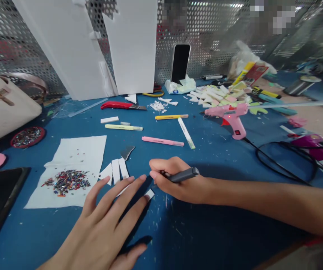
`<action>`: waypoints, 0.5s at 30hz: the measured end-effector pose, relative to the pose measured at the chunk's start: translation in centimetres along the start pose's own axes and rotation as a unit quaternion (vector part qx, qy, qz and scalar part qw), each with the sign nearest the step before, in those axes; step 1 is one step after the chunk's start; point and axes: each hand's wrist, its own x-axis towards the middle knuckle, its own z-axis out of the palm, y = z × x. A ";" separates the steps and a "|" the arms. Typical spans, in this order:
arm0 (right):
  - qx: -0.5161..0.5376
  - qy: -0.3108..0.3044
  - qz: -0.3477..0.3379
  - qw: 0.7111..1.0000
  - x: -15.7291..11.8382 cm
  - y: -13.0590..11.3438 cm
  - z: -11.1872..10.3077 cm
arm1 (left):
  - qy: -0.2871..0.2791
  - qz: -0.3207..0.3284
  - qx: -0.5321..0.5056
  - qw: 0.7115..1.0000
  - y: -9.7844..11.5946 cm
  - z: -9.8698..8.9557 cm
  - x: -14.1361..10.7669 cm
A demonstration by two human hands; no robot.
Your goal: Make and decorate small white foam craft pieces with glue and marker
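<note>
My left hand (107, 217) lies spread, palm down, on the blue table. A small white piece (150, 194) shows by its index fingertip, and white strips (116, 170) lie just beyond the other fingertips. My right hand (178, 180) is closed around a dark grey pen (184, 174), held tilted; its tip is hidden behind the fingers. A grey shard (128, 152) rests past the strips. Farther off lie a pink highlighter (163, 141), a pale yellow one (123, 127), an orange one (172, 117) and a white one (186, 133).
A pink glue gun (234, 116) with its cord stands at right. Behind are a red cutter knife (119, 105), white boards (134, 48), a propped phone (181, 62) and a heap of foam scraps (217, 93). Beads (69, 182) on paper and a dark phone (0, 202) lie left.
</note>
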 end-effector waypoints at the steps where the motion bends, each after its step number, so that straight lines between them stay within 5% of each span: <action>1: 0.003 -0.004 0.001 1.000 0.0 0.0 0.0 | 0.009 0.000 -0.004 1.000 0.0 0.2 0.0; 15: 0.019 -0.013 0.015 1.000 0.1 0.3 -0.1 | 0.025 0.002 -0.005 1.000 -0.2 0.9 -0.1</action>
